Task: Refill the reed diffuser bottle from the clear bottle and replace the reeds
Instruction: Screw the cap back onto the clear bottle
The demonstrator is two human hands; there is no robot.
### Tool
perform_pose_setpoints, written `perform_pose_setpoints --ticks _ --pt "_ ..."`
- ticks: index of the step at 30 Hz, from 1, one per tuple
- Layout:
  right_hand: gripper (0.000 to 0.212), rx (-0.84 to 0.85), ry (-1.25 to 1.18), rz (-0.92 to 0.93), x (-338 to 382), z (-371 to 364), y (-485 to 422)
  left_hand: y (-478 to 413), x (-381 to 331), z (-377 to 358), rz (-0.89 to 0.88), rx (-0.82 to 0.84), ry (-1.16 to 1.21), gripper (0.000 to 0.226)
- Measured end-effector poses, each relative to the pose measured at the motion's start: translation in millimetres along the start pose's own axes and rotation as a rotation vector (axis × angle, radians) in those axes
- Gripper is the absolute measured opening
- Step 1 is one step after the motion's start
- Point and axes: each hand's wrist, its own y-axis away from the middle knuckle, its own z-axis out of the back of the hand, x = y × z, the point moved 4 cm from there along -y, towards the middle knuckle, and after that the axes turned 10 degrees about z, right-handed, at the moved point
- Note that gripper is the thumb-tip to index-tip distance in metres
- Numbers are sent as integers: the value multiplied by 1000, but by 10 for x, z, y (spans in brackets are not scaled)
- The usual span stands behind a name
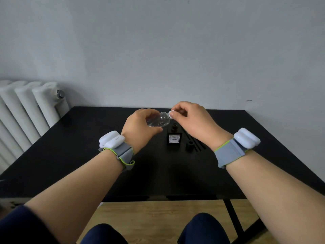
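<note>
My left hand (139, 128) holds a small clear bottle (159, 120) in the air above the black table (70, 155), tilted with its neck pointing right. My right hand (190, 118) pinches the bottle's white cap (171, 113) between thumb and fingers. Below the hands stands the dark square reed diffuser bottle (174, 138) with a white label; its neck is uncapped. To its right lie a small black cap (190, 146) and several black reeds (196, 141), partly hidden under my right wrist.
A white radiator (26, 110) stands against the wall at the left. The table's front edge runs across the lower view, with wooden floor (158, 215) and my knees below it. Both wrists wear grey bands with white devices.
</note>
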Motion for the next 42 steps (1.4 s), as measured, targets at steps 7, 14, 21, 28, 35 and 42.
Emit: perform_pose_setpoints --ticks 7,14,21,28,35,42 --pt "43 34 111 -37 -35 23 -5 25 -72 -27 -46 2 10 46" --pt "42 23 72 -31 -37 66 16 28 -79 -54 -31 15 14 44" --pt "19 -3 -13 66 -7 69 26 12 -53 -39 2 15 6 45" --pt "22 0 -29 102 10 70 18 11 -57 -34 -2 60 23 45" --pt "15 29 0 40 -30 84 3 36 -31 -57 -20 123 41 43" --pt "37 41 43 -72 -57 82 9 68 -62 -53 -71 51 22 45"
